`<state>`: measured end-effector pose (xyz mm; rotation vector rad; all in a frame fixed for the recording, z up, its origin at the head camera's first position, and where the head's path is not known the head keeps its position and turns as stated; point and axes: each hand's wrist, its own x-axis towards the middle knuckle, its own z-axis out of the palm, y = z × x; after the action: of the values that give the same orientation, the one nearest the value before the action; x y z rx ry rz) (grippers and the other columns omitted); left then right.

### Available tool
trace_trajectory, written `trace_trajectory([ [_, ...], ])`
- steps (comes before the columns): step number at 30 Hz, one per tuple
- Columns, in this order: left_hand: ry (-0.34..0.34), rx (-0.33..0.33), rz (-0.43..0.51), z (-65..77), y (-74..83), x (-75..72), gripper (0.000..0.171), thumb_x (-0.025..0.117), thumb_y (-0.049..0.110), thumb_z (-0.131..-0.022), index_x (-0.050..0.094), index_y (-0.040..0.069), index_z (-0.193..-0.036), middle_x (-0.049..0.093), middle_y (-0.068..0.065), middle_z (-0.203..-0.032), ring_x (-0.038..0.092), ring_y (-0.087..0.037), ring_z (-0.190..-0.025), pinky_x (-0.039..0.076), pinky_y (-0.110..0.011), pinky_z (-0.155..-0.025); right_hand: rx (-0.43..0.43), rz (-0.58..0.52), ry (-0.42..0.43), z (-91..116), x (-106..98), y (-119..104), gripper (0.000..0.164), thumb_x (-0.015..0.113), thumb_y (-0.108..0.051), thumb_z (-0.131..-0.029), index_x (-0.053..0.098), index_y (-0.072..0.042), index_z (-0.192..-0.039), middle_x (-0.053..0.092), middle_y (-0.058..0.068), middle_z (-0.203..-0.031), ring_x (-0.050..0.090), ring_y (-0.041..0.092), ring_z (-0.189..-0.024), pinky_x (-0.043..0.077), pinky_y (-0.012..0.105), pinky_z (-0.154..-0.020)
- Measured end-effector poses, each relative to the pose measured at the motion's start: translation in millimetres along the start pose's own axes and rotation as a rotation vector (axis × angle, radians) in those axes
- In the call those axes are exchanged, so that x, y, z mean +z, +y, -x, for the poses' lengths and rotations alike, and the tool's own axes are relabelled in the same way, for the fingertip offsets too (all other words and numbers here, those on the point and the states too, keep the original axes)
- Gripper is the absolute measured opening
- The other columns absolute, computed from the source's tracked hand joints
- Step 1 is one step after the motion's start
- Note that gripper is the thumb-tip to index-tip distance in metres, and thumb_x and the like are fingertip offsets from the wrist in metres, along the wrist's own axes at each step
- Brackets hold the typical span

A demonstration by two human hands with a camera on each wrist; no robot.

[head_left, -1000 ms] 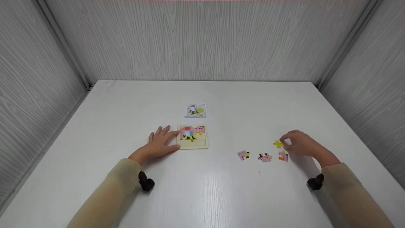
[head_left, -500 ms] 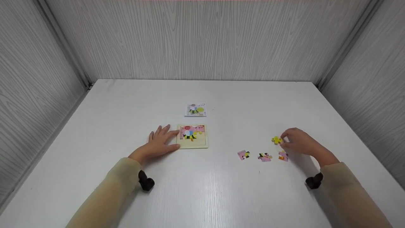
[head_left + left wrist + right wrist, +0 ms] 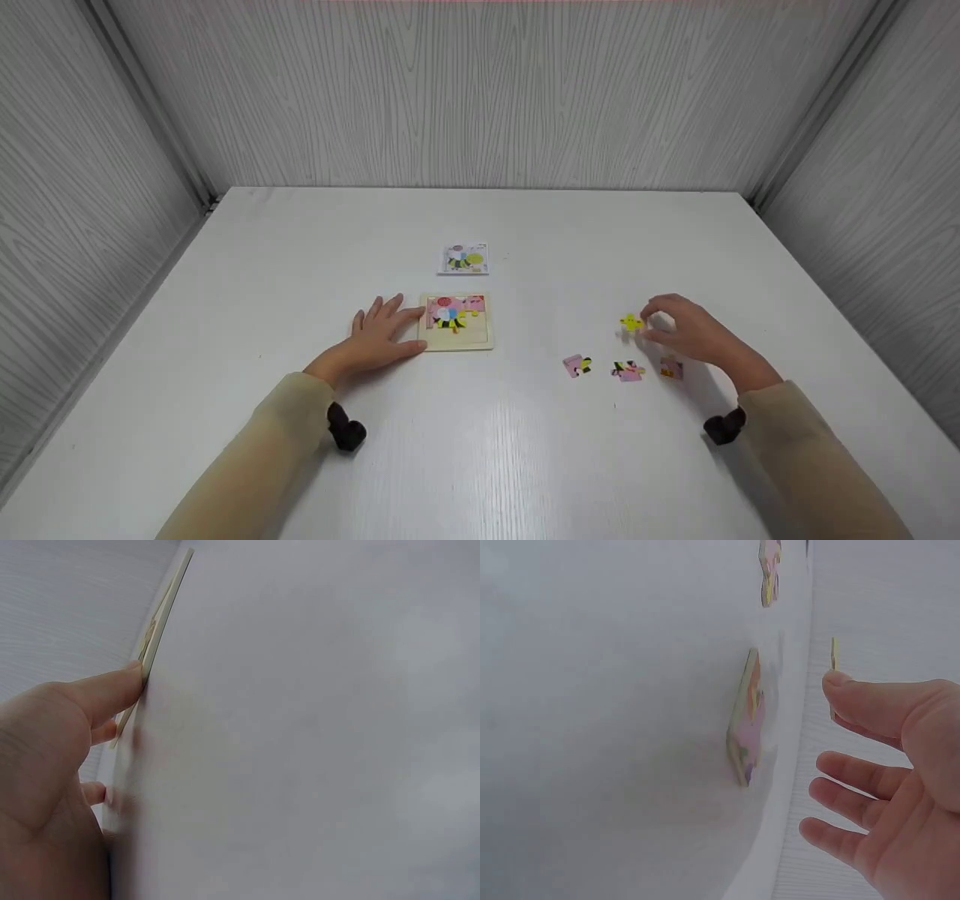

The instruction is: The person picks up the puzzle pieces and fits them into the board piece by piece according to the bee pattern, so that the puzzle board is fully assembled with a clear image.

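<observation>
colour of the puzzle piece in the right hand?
Bright yellow; the puzzle piece shows best in the head view.

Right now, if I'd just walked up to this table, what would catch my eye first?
Probably the bright yellow puzzle piece, pinched in the right hand above the right side of the table. Next, perhaps the partly filled wooden tray near the middle, its left edge touched by the left hand. Three mostly pink pieces lie in a row nearer the person than the yellow one.
</observation>
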<state>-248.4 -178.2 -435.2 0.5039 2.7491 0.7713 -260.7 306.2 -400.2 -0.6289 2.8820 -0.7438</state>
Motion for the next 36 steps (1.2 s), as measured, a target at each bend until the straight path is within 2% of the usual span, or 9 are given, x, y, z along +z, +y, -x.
trace_trajectory([
  [8, -0.008, -0.013, -0.001, 0.6, 0.9, 0.1, 0.069, 0.051, 0.051, -0.090, 0.029, 0.019, -0.147, 0.002, -0.017, -0.154, -0.011, -0.039, -0.138, -0.010, -0.059, -0.103, -0.047, -0.028, 0.007, -7.4, 6.3, -14.9, 0.025, 0.063, -0.017, -0.090, 0.058, -0.004, -0.111, 0.047, 0.021, -0.131, 0.035, 0.038, -0.127, 0.029, 0.054, -0.101],
  [21, -0.011, -0.024, -0.003, 0.0, 2.0, -0.7, 0.069, 0.051, 0.052, -0.090, 0.029, 0.020, -0.147, 0.003, -0.016, -0.154, -0.011, -0.039, -0.138, -0.010, -0.060, -0.103, -0.062, -0.068, -0.008, -25.9, 18.9, -41.4, 0.026, 0.063, -0.020, -0.090, 0.059, -0.007, -0.112, 0.047, 0.017, -0.132, 0.037, 0.033, -0.128, 0.031, 0.050, -0.102],
  [26, -0.014, -0.017, -0.002, -0.3, 0.5, -0.5, 0.069, 0.051, 0.052, -0.090, 0.029, 0.020, -0.147, 0.002, -0.016, -0.154, -0.011, -0.039, -0.138, -0.010, -0.060, -0.103, -0.064, -0.073, -0.018, -31.1, 22.8, -50.6, 0.026, 0.063, -0.022, -0.090, 0.059, -0.008, -0.112, 0.045, 0.017, -0.135, 0.036, 0.032, -0.129, 0.031, 0.050, -0.102],
  [36, 0.001, 0.000, -0.004, 0.1, -1.9, 0.7, 0.068, 0.052, 0.049, -0.090, 0.029, 0.018, -0.147, 0.003, -0.017, -0.154, -0.010, -0.040, -0.138, -0.009, -0.060, -0.103, -0.128, -0.130, -0.045, -40.6, 29.3, -69.4, 0.025, 0.061, -0.022, -0.091, 0.058, -0.007, -0.111, 0.043, 0.019, -0.136, 0.034, 0.032, -0.130, 0.032, 0.048, -0.101],
])
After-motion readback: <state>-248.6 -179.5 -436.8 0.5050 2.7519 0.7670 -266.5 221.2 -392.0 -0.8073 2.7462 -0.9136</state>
